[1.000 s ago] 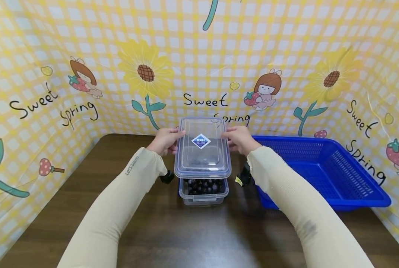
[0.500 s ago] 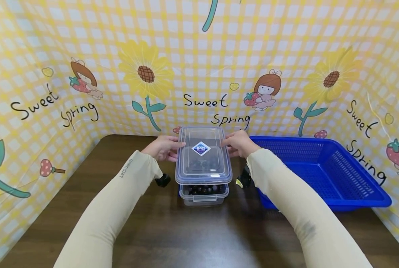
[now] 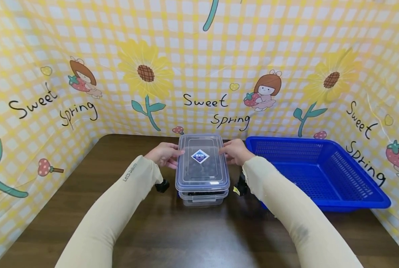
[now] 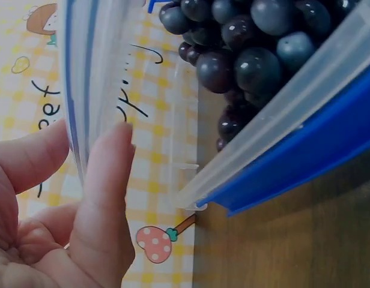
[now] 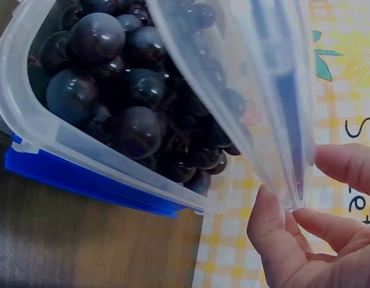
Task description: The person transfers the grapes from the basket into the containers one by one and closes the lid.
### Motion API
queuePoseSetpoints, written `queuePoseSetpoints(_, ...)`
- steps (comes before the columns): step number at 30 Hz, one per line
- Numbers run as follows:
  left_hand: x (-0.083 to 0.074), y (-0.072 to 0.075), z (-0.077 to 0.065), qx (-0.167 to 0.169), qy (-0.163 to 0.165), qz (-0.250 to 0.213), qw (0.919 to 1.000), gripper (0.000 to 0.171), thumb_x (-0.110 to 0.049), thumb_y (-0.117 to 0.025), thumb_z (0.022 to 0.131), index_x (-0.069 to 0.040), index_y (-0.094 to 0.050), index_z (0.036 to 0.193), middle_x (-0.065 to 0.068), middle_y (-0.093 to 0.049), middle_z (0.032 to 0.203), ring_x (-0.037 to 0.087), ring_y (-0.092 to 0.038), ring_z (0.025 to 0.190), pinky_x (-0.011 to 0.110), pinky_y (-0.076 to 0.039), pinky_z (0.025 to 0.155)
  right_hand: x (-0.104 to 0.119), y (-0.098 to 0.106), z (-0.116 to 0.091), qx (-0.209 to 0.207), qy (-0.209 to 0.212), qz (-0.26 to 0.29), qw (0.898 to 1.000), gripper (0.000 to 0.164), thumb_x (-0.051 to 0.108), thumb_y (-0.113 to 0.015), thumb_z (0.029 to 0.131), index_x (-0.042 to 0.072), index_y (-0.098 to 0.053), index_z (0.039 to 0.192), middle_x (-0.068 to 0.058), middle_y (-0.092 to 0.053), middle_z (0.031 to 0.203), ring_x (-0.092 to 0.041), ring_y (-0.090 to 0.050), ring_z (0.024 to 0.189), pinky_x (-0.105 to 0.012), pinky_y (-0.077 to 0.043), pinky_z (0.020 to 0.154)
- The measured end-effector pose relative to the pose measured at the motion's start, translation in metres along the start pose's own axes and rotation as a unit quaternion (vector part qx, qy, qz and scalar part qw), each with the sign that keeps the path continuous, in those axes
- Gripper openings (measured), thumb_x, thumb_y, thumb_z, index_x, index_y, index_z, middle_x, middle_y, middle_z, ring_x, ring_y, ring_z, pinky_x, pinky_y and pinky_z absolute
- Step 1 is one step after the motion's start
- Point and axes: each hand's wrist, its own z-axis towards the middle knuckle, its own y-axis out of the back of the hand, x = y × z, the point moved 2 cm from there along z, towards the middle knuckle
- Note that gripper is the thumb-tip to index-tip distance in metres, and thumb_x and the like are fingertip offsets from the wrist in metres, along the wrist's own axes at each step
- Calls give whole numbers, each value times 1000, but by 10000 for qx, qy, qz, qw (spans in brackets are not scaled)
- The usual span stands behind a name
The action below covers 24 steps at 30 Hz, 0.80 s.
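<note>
Over a clear plastic food container (image 3: 204, 202) on the table is its clear lid (image 3: 202, 174), with a blue edge and a diamond-shaped sticker. My left hand (image 3: 165, 153) pinches the lid's left edge between thumb and fingers, and my right hand (image 3: 235, 152) pinches the right edge. The lid is tilted, its front edge close over the container's front rim and its far side raised. Dark grapes (image 4: 257, 69) fill the container, visible through the gap in both wrist views. Blue side flaps hang folded down, one latch (image 4: 305, 144) on the left and another latch (image 5: 83, 180) on the right.
A blue perforated plastic basket (image 3: 320, 178) stands at the right on the dark wooden table (image 3: 199, 238). A yellow checked cloth (image 3: 199, 67) with printed flowers and figures hangs behind and at both sides.
Both hands have lowered the lid toward me and down over the container. The gap at the front has narrowed, and the grapes are now mostly covered in the head view.
</note>
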Motion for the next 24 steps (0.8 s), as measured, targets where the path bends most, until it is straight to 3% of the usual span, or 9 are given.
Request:
queuePoseSetpoints(6,7,-2,3,-147,75,-51,9999,46,-14,-61,95,-1,-47,137,4,-61,71,14,-60,49,27,-54,50,-8,-4,4,-109,46,-172,9998,47,-4,-65,82,-3,-57,128,-15,-60,121,-24,-59,94,-45,-52,86)
queuePoseSetpoints(11,14,-6,7,-183,116,-179,9996,47,-15,-62,94,-1,-47,136,4,-60,72,13,-59,49,27,-54,50,-13,-5,6,-256,109,-341,9990,45,-4,-66,81,-3,-60,125,-10,-58,111,-19,-50,79,-43,-53,82)
queuePoseSetpoints(19,22,-13,12,-315,108,-312,9990,44,-13,-63,93,1,-50,132,4,-62,67,14,-59,48,29,-54,48,-18,-7,7,-334,100,-527,9980,43,-3,-65,84,-6,-58,126,-17,-58,126,-28,-58,104,-46,-51,88)
queuePoseSetpoints(24,23,-15,12,-518,-100,70,9986,41,-13,-64,93,3,-52,129,5,-60,68,13,-54,46,27,-52,45,-20,-9,9,-408,164,-658,9969,42,-4,-64,84,-6,-59,126,-18,-57,129,-30,-58,111,-46,-51,88)
